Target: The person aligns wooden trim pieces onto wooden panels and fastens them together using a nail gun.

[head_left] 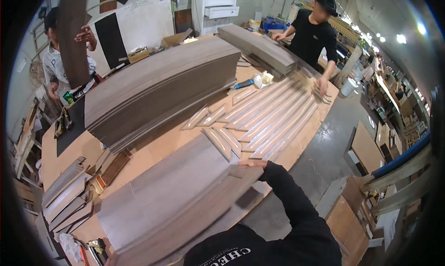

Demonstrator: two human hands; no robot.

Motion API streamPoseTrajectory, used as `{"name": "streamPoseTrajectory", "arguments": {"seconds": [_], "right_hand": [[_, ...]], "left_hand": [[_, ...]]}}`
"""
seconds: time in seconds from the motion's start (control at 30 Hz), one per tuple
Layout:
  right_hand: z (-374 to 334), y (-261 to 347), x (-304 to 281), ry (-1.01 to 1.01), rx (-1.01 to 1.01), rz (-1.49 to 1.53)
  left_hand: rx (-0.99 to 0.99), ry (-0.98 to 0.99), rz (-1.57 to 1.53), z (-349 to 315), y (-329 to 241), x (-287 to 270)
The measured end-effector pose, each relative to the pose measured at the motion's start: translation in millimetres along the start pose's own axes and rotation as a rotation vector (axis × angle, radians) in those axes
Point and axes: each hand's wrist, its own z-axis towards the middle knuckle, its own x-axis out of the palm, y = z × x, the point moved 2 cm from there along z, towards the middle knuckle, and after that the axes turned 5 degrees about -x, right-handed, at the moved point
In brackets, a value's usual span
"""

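My right hand (pixel 254 163), at the end of a black sleeve, is closed over the far right end of a long grey-brown wooden board (pixel 194 210). This board is tilted, with its near left part running out toward the lower edge. A short dark wood piece (pixel 237 172) shows on it close to my fingers. Beneath and beyond lies a wide, pale grey panel (pixel 157 187). Past my hand, several narrow wood strips (pixel 273 120) lie side by side, carrying whitish lines that look like glue. My left hand is not in view.
A tall stack of boards (pixel 162 92) fills the table's middle; a lower stack (pixel 259 48) stands behind. Offcuts (pixel 69 201) lie at left. A co-worker in black (pixel 313 36) reaches over the strips' far end; another person (pixel 65 57) at left holds up a dark board (pixel 74 34).
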Motion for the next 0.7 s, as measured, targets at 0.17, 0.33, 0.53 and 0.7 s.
{"name": "streamPoseTrajectory", "arguments": {"seconds": [0.17,0.33,0.53,0.7], "right_hand": [[-12.9,31.5,22.6,-0.037,-0.085,-0.218],[12.7,20.9,33.4,0.057,-0.566,-0.116],[16.6,13.5,73.3,-0.4,-0.866,-0.247],[33.2,16.6,80.4,-0.311,-0.906,-0.257]], "left_hand": [[0.111,0.022,-0.005,30.1,8.4,6.2],[0.195,0.027,-0.02,63.2,24.5,19.9],[0.267,0.002,0.013,86.5,37.7,52.2],[0.411,-0.065,0.029,90.0,37.4,69.4]]}}
